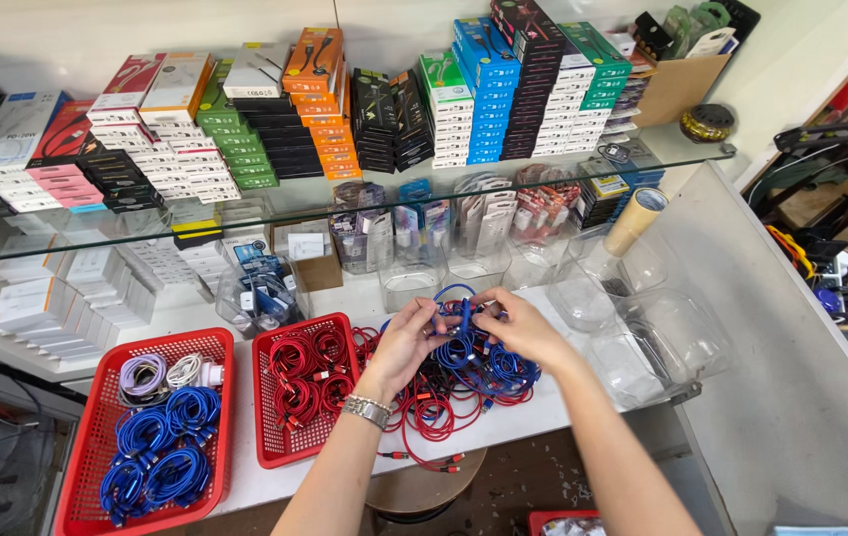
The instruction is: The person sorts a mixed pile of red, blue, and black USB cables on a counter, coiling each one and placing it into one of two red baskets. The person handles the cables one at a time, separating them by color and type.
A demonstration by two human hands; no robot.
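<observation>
My left hand (406, 342), with a metal watch on the wrist, and my right hand (518, 326) meet over a pile of blue and red cables (464, 382) on the white counter (543, 412). Both hands grip one blue cable (461, 320), which loops up between the fingers. To the left stands a red basket (267, 452) of coiled red cables. Farther left, a second red basket (86, 467) holds coiled blue cables plus a few white and lilac ones.
Clear plastic tubs (633, 342) stand at the right of the counter, more behind the pile. A glass shelf (682, 147) above carries stacked coloured boxes. A tape roll (635, 218) leans at the right. White boxes are stacked at the left. A round stool (424, 488) sits below the counter edge.
</observation>
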